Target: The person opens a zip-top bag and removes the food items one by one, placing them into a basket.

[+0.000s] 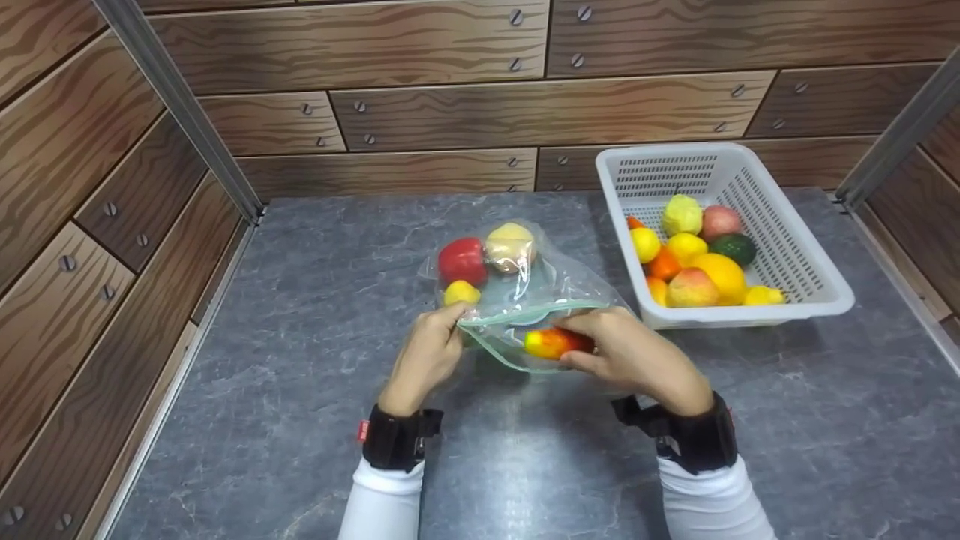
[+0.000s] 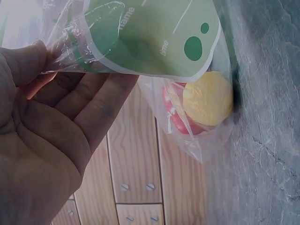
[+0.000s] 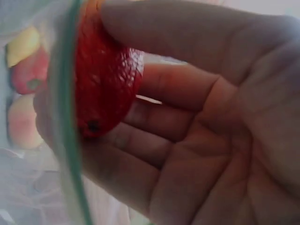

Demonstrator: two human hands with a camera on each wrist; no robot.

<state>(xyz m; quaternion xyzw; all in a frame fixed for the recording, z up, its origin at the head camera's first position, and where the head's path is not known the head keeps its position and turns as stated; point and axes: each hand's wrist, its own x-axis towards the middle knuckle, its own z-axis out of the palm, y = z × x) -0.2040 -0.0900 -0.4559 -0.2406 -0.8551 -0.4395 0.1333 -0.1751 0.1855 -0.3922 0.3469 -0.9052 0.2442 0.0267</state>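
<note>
A clear zip bag (image 1: 577,281) with a green-edged mouth lies in front of me in the head view. My left hand (image 1: 429,346) pinches the left corner of its mouth between thumb and fingers. At the open mouth, my right hand (image 1: 626,349) grips an elongated, glossy red fruit with a yellow tip (image 1: 546,343). The right wrist view shows a small dark spot on the fruit's red end (image 3: 105,79). Inside the bag are a red rounded piece (image 1: 461,260), a pale yellow round fruit (image 1: 511,247) and a small yellow one (image 1: 460,292). A green printed label (image 2: 154,42) faces the left wrist camera.
To the right stands a white perforated basket (image 1: 817,289) holding several fruits and vegetables, among them an orange (image 1: 720,279) and a dark green piece (image 1: 733,248). Wood-patterned walls (image 1: 435,112) border the grey marbled table (image 1: 315,300) at the back and sides.
</note>
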